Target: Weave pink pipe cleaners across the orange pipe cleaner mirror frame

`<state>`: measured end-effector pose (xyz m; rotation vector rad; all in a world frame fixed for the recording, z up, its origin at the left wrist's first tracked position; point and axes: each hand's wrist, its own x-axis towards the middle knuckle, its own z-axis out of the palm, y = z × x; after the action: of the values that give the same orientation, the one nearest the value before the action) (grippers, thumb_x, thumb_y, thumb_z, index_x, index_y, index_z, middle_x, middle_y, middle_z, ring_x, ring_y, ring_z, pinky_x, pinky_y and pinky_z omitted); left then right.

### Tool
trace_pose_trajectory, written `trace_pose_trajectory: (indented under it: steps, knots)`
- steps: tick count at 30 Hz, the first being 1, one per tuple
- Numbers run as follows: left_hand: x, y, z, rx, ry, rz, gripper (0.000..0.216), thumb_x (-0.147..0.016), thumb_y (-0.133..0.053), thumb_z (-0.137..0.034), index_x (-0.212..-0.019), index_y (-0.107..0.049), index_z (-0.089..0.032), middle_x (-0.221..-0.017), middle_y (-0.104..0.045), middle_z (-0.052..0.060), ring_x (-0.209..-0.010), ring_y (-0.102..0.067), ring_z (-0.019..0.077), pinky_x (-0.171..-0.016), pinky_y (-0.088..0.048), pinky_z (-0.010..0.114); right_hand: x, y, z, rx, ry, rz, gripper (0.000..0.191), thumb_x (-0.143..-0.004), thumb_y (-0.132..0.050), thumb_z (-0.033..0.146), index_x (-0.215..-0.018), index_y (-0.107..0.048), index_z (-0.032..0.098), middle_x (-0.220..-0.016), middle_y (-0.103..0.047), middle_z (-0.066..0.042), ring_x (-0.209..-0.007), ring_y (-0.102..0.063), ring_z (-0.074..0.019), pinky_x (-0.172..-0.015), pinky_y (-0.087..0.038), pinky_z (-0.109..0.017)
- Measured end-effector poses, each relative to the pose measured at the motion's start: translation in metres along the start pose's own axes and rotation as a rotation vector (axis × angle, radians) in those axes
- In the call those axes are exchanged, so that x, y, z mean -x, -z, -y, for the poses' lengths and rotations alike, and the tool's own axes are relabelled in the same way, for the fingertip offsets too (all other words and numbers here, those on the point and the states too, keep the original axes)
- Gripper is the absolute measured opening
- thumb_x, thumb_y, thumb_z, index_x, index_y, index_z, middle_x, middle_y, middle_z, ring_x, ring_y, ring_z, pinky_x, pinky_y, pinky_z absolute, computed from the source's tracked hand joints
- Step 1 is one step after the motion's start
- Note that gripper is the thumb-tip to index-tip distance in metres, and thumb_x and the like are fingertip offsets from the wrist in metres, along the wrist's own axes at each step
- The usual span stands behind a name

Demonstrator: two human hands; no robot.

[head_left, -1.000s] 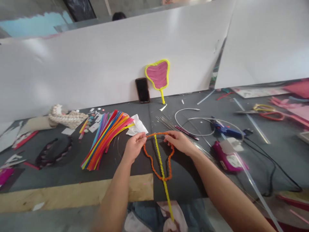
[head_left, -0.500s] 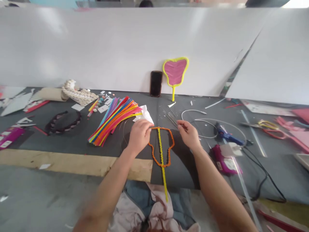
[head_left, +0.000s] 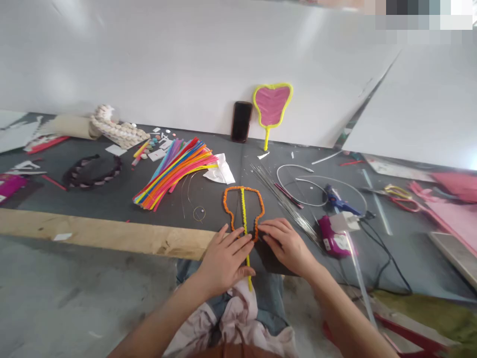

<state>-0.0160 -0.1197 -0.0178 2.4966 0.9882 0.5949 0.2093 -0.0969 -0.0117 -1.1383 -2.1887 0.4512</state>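
Observation:
On the dark table before me lies a fan-shaped outline of orange pipe cleaner (head_left: 262, 204), with a twisted yellow pipe cleaner (head_left: 244, 211) running down its middle and past its lower end toward my lap. My left hand (head_left: 223, 258) rests with spread fingers over the lower left of the outline, its fingertips across the yellow stem. It hides part of the orange lower edge. At the outline's lower right side, my right hand (head_left: 288, 248) has its fingers stretched and slightly bent. Its fingertips are at the orange edge, and I see nothing held in it.
A pink fan with yellow rim (head_left: 274, 105) leans on the white board beside a phone (head_left: 241, 122). Colourful pipe cleaners (head_left: 175, 174) lie left. Thin metal wires (head_left: 286, 204), a blue glue gun (head_left: 339, 200), a white plug (head_left: 346, 222) and scissors (head_left: 397, 195) lie right.
Both hands have come down toward me, the left from the outline's upper left corner, the right from the metal wires. The view has tilted slightly downward.

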Motion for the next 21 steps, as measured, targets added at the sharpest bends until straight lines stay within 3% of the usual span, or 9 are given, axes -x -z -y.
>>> trace_pose_trajectory:
  steps: [3,8,12,18,21]
  knots:
    - [-0.001,-0.004,-0.003,-0.151,0.015,-0.013,0.051,-0.087,-0.049,-0.048,-0.128,-0.052,-0.019,-0.134,-0.053,0.012,-0.131,-0.039,0.0281,-0.111,-0.02,0.054,0.008,-0.008,0.001,0.04,0.055,-0.011,0.023,-0.089,-0.055,0.022,-0.11,-0.063,0.021,-0.105,-0.067,-0.009,-0.096,-0.056,-0.0223,-0.083,-0.052,-0.04]
    - [-0.003,0.003,0.001,-0.224,0.082,-0.079,0.034,-0.09,-0.047,-0.018,-0.122,-0.055,-0.018,-0.125,-0.06,0.009,-0.127,-0.042,0.0238,-0.11,-0.027,0.051,0.012,-0.016,-0.002,0.126,0.072,-0.017,0.023,-0.088,-0.056,0.022,-0.109,-0.064,0.021,-0.104,-0.067,-0.008,-0.094,-0.054,-0.0223,-0.084,-0.051,-0.04]
    - [-0.009,0.012,0.009,-0.195,0.069,-0.018,0.031,-0.085,-0.057,-0.023,-0.115,-0.06,-0.019,-0.118,-0.063,0.007,-0.12,-0.045,0.0255,-0.106,-0.033,0.049,0.011,-0.018,-0.002,0.139,0.054,-0.024,0.021,-0.089,-0.056,0.023,-0.108,-0.065,0.022,-0.103,-0.067,-0.008,-0.094,-0.054,-0.0224,-0.084,-0.05,-0.039]
    - [-0.009,0.012,0.015,-0.175,0.05,-0.016,0.028,-0.086,-0.054,-0.029,-0.113,-0.062,-0.022,-0.115,-0.061,0.007,-0.119,-0.044,0.0261,-0.105,-0.031,0.051,0.01,-0.018,0.007,0.203,0.017,-0.053,0.019,-0.09,-0.054,0.025,-0.104,-0.065,0.021,-0.102,-0.067,-0.007,-0.092,-0.054,-0.0219,-0.081,-0.047,-0.036]
    - [-0.008,0.009,0.015,-0.175,0.049,-0.059,0.028,-0.087,-0.053,-0.024,-0.113,-0.062,-0.023,-0.11,-0.062,0.007,-0.116,-0.044,0.025,-0.105,-0.03,0.05,0.019,-0.023,0.026,0.28,-0.075,-0.082,0.018,-0.088,-0.056,0.034,-0.087,-0.065,0.018,-0.079,-0.066,-0.006,-0.074,-0.055,-0.0195,-0.068,-0.042,-0.031]
